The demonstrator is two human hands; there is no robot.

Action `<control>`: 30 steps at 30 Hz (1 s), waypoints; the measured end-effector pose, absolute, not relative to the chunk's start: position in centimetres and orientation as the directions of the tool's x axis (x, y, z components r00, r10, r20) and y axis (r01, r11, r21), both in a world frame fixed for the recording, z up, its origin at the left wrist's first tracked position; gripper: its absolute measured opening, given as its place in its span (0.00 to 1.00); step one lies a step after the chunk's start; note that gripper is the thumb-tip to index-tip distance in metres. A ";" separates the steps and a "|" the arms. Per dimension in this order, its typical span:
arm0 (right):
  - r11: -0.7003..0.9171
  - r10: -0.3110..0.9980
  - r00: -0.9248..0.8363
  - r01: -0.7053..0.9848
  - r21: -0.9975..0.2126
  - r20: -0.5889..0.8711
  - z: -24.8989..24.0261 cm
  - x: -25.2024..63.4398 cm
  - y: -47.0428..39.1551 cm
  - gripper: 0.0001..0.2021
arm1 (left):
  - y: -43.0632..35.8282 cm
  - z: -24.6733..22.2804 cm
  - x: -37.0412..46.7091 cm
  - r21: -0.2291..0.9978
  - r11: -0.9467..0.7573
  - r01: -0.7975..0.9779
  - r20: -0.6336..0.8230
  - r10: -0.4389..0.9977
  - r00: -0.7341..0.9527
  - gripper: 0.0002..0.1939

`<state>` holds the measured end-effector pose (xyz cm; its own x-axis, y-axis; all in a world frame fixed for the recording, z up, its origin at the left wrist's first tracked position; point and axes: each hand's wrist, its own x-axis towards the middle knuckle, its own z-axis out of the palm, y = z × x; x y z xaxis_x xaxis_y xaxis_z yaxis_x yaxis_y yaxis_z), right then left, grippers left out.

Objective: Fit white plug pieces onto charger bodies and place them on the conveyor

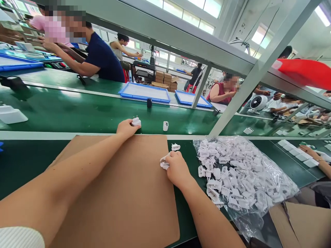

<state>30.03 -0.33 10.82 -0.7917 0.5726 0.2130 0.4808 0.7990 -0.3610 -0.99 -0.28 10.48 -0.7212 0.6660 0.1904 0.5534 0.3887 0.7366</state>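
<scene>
My left hand (127,128) reaches over the far edge of a cardboard sheet (124,193) to the green conveyor belt. Its fingers are closed on a white plug adapter (136,121) with two pins pointing up. My right hand (178,168) is closed round a white plastic plug part (164,162) at the sheet's right edge. Just beyond that hand lies a loose white plug piece (176,147). Another white adapter (166,126) stands on the belt, right of my left hand. To the right, a clear plastic bag (243,172) spills many white plug pieces.
The green belt (85,113) crosses in front, carrying black and white parts. Blue-rimmed trays (144,92) stand beyond it. A slanted metal post (232,100) rises behind the bag. At the right, a co-worker's hand (311,151) is beside a row of white adapters (297,153). Other people sit across the line.
</scene>
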 end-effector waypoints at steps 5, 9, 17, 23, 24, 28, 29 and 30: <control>0.638 0.681 -0.688 0.389 -0.664 0.252 10.8 29.8 -0.1 0.20 | 1.3 10.8 2.1 0.482 0.371 0.794 0.568 0.557 -0.605 0.35; 0.402 0.821 -0.517 0.226 -0.887 0.241 11.0 29.4 0.2 0.10 | 5.1 11.2 5.3 0.444 0.354 0.823 0.379 0.758 -0.531 0.38; -0.023 0.887 -0.461 -0.077 -0.997 0.015 12.8 29.5 0.6 0.21 | 3.5 12.7 7.9 0.517 0.326 0.791 0.134 0.882 -0.451 0.17; 0.037 0.863 -0.501 -0.070 -0.997 0.068 12.9 29.3 -0.3 0.21 | -9.0 11.7 11.2 0.575 -0.071 0.815 0.242 0.966 -0.087 0.15; 0.122 0.848 -0.514 -0.049 -0.991 0.130 12.8 29.3 -0.6 0.19 | -10.8 11.3 11.9 0.577 -0.099 0.811 0.247 0.967 -0.057 0.15; 0.622 0.617 -0.647 0.052 -0.781 0.448 12.9 29.8 -2.0 0.10 | -14.7 9.6 13.7 0.697 -0.130 0.705 0.285 0.953 -0.105 0.19; 0.699 0.542 -0.696 0.063 -0.712 0.471 13.0 30.0 -2.3 0.11 | -14.9 9.2 13.8 0.733 -0.137 0.667 0.292 0.948 -0.127 0.21; 0.748 0.481 -0.740 0.066 -0.661 0.470 13.1 30.2 -2.6 0.12 | -14.9 8.9 13.8 0.763 -0.144 0.630 0.292 0.946 -0.138 0.22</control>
